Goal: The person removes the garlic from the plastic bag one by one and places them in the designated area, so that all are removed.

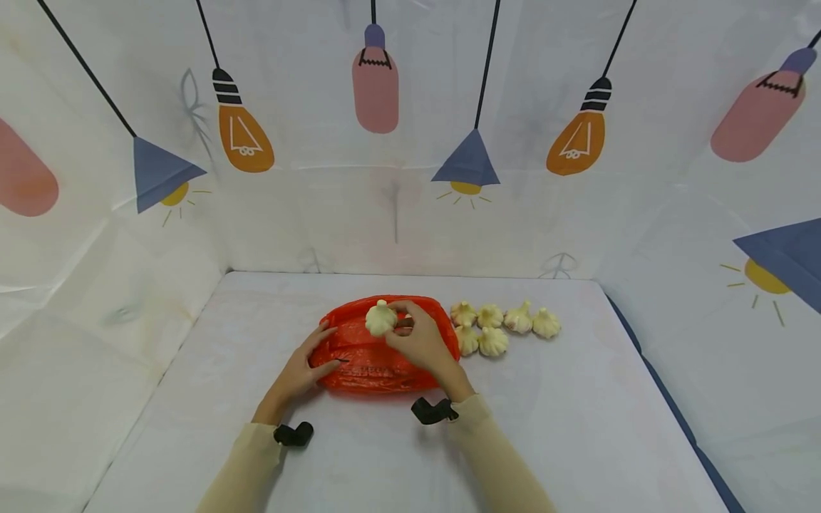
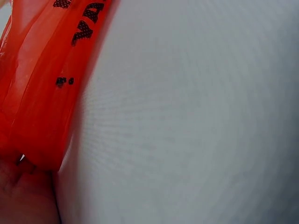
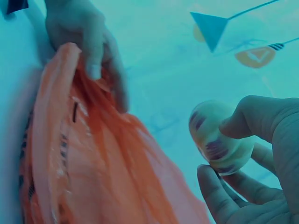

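Observation:
A red plastic bag (image 1: 378, 367) with dark printing lies on the white table. My left hand (image 1: 298, 372) holds the bag's left end, thumb on the top side and fingers along the edge. Above the bag, my right hand (image 1: 423, 343) pinches a pale garlic bulb (image 1: 380, 319) between thumb and fingers. Purple streaks show on that garlic bulb (image 3: 216, 140) in the right wrist view. In the left wrist view the bag (image 2: 46, 102) fills the left side, with only a bit of the hand at the lower corner. What the bag contains is hidden.
Several garlic bulbs (image 1: 494, 342) lie in two short rows just right of the bag, the nearest against its edge. The white table (image 1: 577, 427) meets a lamp-patterned sheet (image 1: 410, 214) at the back and sides.

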Action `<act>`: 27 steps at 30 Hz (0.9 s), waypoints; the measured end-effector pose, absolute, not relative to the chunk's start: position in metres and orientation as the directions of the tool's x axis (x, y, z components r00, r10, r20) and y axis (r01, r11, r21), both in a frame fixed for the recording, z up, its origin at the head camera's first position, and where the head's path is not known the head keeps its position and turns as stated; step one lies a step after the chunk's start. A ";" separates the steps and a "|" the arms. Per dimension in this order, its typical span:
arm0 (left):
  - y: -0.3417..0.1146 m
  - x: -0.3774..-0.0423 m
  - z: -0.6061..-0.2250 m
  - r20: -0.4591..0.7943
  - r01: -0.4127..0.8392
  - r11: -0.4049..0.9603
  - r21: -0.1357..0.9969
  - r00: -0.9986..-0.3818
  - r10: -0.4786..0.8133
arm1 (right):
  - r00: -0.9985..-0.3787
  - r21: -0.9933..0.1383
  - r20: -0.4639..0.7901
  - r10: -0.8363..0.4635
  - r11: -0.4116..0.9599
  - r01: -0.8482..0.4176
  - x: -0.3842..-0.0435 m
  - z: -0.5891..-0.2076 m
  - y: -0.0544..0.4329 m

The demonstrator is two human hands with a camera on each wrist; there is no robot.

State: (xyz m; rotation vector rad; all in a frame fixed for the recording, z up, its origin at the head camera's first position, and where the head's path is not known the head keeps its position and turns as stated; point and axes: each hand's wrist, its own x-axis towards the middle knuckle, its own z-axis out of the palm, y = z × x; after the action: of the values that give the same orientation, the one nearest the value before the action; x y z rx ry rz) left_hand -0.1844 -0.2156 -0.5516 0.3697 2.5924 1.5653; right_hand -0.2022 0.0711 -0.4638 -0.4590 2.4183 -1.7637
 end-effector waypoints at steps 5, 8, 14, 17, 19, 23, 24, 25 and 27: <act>-0.213 -0.186 -0.551 0.049 0.161 0.439 0.884 -0.966 0.255 | -0.957 -0.946 0.113 -0.266 0.265 -0.186 -0.195 -0.455 0.090; -0.212 -0.186 -0.551 0.037 0.153 0.440 0.885 -0.965 0.261 | -0.964 -0.943 0.125 -0.236 0.275 -0.190 -0.189 -0.451 0.104; -0.214 -0.186 -0.551 0.028 0.138 0.438 0.888 -0.968 0.248 | -0.971 -0.944 0.150 -0.189 0.266 -0.197 -0.176 -0.448 0.133; -0.215 -0.186 -0.552 0.028 0.142 0.444 0.885 -0.967 0.254 | -0.974 -0.938 0.170 -0.148 0.279 -0.206 -0.173 -0.451 0.148; -0.215 -0.186 -0.553 0.019 0.133 0.445 0.885 -0.968 0.252 | -0.976 -0.936 0.176 -0.129 0.284 -0.206 -0.170 -0.454 0.158; -0.215 -0.185 -0.552 0.009 0.119 0.434 0.893 -0.969 0.247 | -0.978 -0.938 0.186 -0.093 0.280 -0.205 -0.166 -0.459 0.177; -0.215 -0.184 -0.552 0.012 0.120 0.429 0.895 -0.969 0.247 | -0.979 -0.939 0.188 -0.082 0.278 -0.203 -0.164 -0.460 0.181; -0.214 -0.184 -0.551 0.015 0.124 0.428 0.895 -0.969 0.248 | -0.979 -0.940 0.189 -0.073 0.276 -0.202 -0.164 -0.460 0.185; -0.214 -0.184 -0.551 0.026 0.136 0.430 0.893 -0.967 0.253 | -0.980 -0.939 0.190 -0.054 0.283 -0.198 -0.163 -0.462 0.194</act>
State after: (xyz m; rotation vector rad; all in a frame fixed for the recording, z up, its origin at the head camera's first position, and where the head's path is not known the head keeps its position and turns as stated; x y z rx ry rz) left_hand -0.1839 -0.2144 -0.5506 0.3498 2.5605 1.5823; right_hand -0.1629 0.1938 -0.4621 -0.2576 2.6104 -1.9400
